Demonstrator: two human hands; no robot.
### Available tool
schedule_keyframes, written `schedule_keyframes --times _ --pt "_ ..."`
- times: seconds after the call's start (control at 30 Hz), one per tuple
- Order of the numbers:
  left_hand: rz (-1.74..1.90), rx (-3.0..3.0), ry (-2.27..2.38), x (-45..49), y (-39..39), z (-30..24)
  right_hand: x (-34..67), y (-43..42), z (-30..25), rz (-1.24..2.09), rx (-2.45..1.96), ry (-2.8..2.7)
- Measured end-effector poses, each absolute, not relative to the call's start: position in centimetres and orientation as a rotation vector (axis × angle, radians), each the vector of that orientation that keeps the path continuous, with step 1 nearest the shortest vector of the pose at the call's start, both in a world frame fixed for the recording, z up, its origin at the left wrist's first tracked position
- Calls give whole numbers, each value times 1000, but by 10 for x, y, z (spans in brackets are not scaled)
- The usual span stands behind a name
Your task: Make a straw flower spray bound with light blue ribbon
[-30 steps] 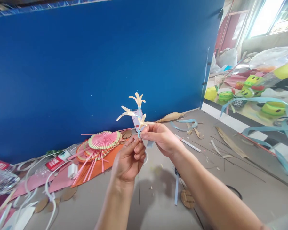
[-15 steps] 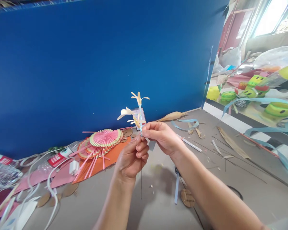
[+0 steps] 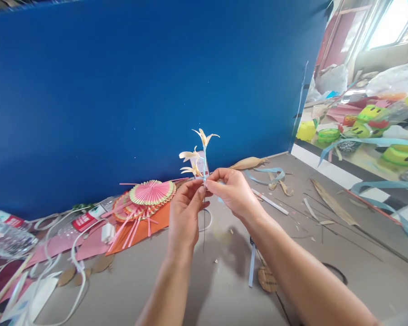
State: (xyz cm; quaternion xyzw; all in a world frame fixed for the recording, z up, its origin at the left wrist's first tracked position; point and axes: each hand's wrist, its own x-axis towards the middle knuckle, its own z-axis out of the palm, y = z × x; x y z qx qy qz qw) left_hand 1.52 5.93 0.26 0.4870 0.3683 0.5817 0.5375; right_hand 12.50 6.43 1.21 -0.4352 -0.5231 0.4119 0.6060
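An artificial flower stem [image 3: 204,159] stands upright in front of me, its upper part wrapped in light blue tape. It bears three cream-coloured blossoms, the topmost blossom [image 3: 205,136] spread open at the tip. My left hand [image 3: 187,210] pinches the stem below the blossoms with thumb and fingers. Against it, my right hand [image 3: 233,190] pinches the stem's wrapped part from the right, fingertips nearly touching the left ones. Thin dark wire [image 3: 204,235] hangs down below both hands. Exactly what lies between the right fingertips is hidden.
Pink and green paper fans [image 3: 152,193] lie on orange paper [image 3: 161,217] to the left, near plastic bottles [image 3: 8,240] and white cords. Light blue ribbon [image 3: 265,173], dried husks [image 3: 333,201], wires and a cardboard disc [image 3: 267,278] lie rightward. A blue panel [image 3: 139,90] rises behind.
The flower stem has turned between my fingers, so the blossoms face differently. My left hand has rotated, its thumb now higher. The view has shifted slightly.
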Motion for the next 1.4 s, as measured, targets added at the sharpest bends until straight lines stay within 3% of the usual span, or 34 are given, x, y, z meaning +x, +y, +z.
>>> schedule_keyframes --times 0.6,1.4 --pt "1578 974 799 9 60 12 108 56 12 735 -1108 -1358" --pt "1650 694 579 20 59 3 95 52 10 955 -922 -1124"
